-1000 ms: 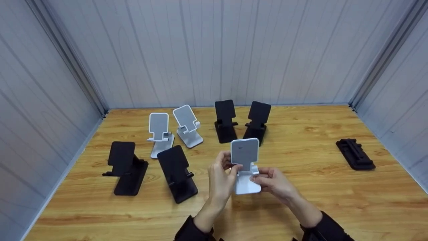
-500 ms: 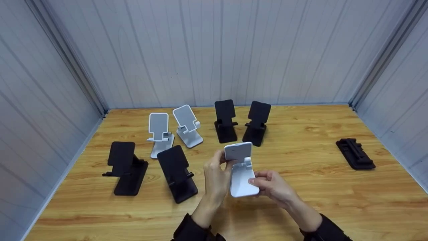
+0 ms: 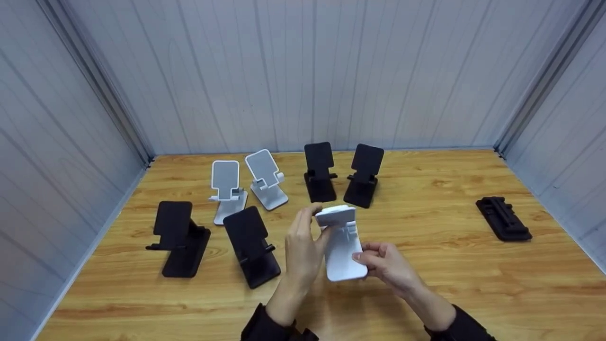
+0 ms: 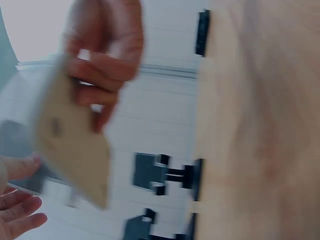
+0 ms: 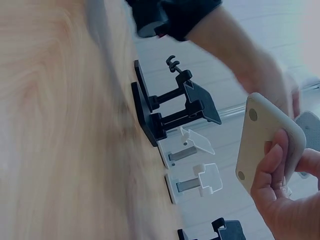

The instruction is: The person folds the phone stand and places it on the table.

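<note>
Both hands hold a white phone stand (image 3: 345, 260) above the table. My right hand (image 3: 392, 267) pinches the base at its right edge, thumb on top. My left hand (image 3: 302, 248) holds the grey-faced upper plate (image 3: 336, 217), which leans steeply forward over the base. In the left wrist view, the base's underside (image 4: 72, 142) shows, with the left thumb (image 4: 22, 167) against the plate and the other fingers apart from it. The right wrist view shows round pads on the base's underside (image 5: 260, 145), gripped by the right fingers.
Two white stands (image 3: 225, 180) and two black stands (image 3: 319, 170) stand unfolded at the back. Nearer, on the left, are two more black stands (image 3: 173, 225). A folded black stand (image 3: 503, 218) lies at the right. Panelled walls (image 3: 303, 76) enclose the wooden table (image 3: 450, 274).
The held stand's upper plate has tipped forward and down toward its base, my left hand moving with it. The stand has shifted slightly left. The other stands stay in place.
</note>
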The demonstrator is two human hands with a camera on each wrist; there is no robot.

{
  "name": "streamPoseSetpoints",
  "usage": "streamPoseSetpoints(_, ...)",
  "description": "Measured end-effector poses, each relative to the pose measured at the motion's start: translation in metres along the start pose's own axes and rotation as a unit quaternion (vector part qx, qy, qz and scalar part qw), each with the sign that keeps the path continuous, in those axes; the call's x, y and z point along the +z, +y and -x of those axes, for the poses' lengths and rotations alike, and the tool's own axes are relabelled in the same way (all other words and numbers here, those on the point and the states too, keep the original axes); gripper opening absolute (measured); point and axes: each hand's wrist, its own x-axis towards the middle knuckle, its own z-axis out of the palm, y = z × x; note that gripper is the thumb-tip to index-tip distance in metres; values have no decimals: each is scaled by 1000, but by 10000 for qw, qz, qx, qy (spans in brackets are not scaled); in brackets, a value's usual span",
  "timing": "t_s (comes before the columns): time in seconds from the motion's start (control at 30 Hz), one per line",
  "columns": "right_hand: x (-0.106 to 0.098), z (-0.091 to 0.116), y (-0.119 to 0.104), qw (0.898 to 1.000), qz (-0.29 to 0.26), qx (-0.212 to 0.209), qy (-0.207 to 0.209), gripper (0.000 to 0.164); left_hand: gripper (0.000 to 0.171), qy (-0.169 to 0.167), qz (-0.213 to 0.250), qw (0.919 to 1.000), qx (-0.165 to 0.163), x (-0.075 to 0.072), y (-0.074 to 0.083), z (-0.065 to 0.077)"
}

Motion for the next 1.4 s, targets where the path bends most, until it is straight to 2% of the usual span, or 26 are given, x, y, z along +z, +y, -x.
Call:
streamPoseSetpoints(0.17, -1, -1, 2, 9998, 203, 48, 51, 36, 29, 65, -74, 9993, 371, -12, 15, -3)
streamPoseSetpoints(0.33, -2, -1, 3, 9997, 174, 79, 145, 40, 17, 149, -136, 9980, 600, -12, 19, -4)
streamPoseSetpoints(0.57, -1, 0, 2, 9984, 232, 106, 497, 38, 31, 572, -172, 9921, 1104, -8, 16, -4)
streamPoseSetpoints(0.77, -2, 0, -1, 9977, 179, -51, 658, 31, 31, 814, -57, 9843, 1564, -5, 18, -4)
streamPoseSetpoints(0.9, -5, 0, -3, 9978, 22, -128, 655, 24, 34, 780, 5, 9814, 1756, -3, 23, -1)
streamPoseSetpoints(1.13, -12, 0, -7, 9979, -349, -273, 474, 17, 40, 490, 127, 9777, 2040, 3, 25, 7)
streamPoseSetpoints(1.4, -16, 0, -13, 9966, -251, -348, 710, 41, 41, 261, -27, 9712, 2369, 9, 24, 14)
